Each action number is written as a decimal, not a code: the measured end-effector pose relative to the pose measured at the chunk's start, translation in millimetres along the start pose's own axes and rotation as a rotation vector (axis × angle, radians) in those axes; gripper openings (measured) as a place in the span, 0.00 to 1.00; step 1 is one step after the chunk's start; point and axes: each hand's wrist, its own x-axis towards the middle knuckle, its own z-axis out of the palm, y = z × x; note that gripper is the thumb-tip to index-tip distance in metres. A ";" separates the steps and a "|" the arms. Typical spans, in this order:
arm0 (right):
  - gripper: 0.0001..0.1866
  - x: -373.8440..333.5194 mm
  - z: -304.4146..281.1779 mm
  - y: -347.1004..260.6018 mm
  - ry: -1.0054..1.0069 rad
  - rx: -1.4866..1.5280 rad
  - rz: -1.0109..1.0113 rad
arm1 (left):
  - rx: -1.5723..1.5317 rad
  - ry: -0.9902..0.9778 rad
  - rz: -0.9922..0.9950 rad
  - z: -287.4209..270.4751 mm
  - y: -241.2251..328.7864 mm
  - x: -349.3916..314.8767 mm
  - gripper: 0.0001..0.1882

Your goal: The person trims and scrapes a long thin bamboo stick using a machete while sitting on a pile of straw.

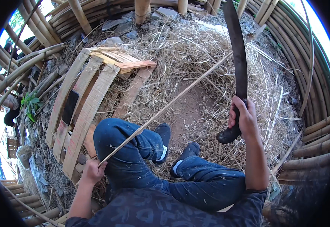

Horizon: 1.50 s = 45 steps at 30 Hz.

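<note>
Our dark patterned shirt [149, 208] nearest, slatted wooden crate [92, 118] at left, our left hand [93, 171] clamped on a thin strip's [165, 108] lower end, strip slanting up across our jeans [110, 137], our right hand [246, 120], well apart, gripping a machete [238, 62] by its handle.

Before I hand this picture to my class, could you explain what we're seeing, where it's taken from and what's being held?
There's no machine: a person works bare-handed, seen from a wide fisheye camera worn on the head, so straight edges bend. The left hand grips a thin pale strip near its lower end; the right hand holds a long dark knife by its handle. Pale shavings cover much of the ground. At left is a slatted wooden crate with a flat dark object on it.
</note>
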 end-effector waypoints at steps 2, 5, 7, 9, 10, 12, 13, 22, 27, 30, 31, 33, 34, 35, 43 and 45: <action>0.13 1.0 -9.6 -10.3 -0.007 0.016 -0.028 | 0.001 -0.001 0.000 0.9 3.2 -1.2 0.25; 0.13 -1.4 -26.9 -18.8 0.075 0.080 -0.056 | 0.015 0.000 0.024 1.5 10.4 1.3 0.26; 0.12 -7.5 -14.8 -13.1 0.052 0.071 -0.026 | 0.037 0.016 0.056 0.8 8.2 6.0 0.26; 0.12 -12.1 -4.6 -9.3 -0.154 -0.130 0.019 | 0.009 -0.012 0.021 0.5 12.2 4.0 0.26; 0.13 -13.2 1.2 -4.2 -0.185 -0.138 0.014 | 0.006 -0.033 -0.003 -2.0 11.6 0.9 0.26; 0.13 -9.7 -1.3 -8.1 -0.122 -0.071 0.008 | 0.004 -0.036 -0.011 -4.8 10.6 0.7 0.27; 0.13 -7.1 -3.0 -11.4 -0.092 -0.038 0.006 | 0.006 -0.019 0.006 -2.8 9.8 3.9 0.27; 0.12 -20.5 39.4 6.5 -0.239 -0.141 0.113 | -0.008 -0.038 -0.029 -10.1 13.8 4.4 0.26; 0.12 -7.0 19.0 -12.6 -0.082 -0.042 0.011 | 0.001 -0.023 -0.031 -4.1 10.4 3.5 0.26; 0.12 -14.4 31.5 -4.9 -0.049 -0.051 0.066 | 0.026 -0.004 -0.032 -2.8 16.2 3.6 0.26; 0.12 -20.5 38.5 2.8 -0.161 -0.139 0.110 | 0.026 0.002 -0.040 -5.3 21.2 4.4 0.26; 0.14 -37.0 55.9 17.6 -0.367 -0.256 0.119 | 0.039 -0.005 -0.045 -8.1 25.0 7.5 0.25; 0.14 -35.4 56.6 16.6 -0.376 -0.252 0.121 | 0.053 -0.009 -0.059 -8.4 23.0 4.3 0.25; 0.14 -31.8 55.4 12.2 -0.384 -0.248 0.123 | 0.066 -0.013 -0.073 -8.4 20.8 2.2 0.25; 0.12 -12.7 34.2 7.9 -0.024 0.018 0.071 | 0.033 0.039 -0.046 0.8 25.3 1.7 0.26; 0.13 -27.9 46.4 20.1 -0.167 -0.194 0.121 | 0.003 0.020 -0.079 -3.2 29.9 4.3 0.27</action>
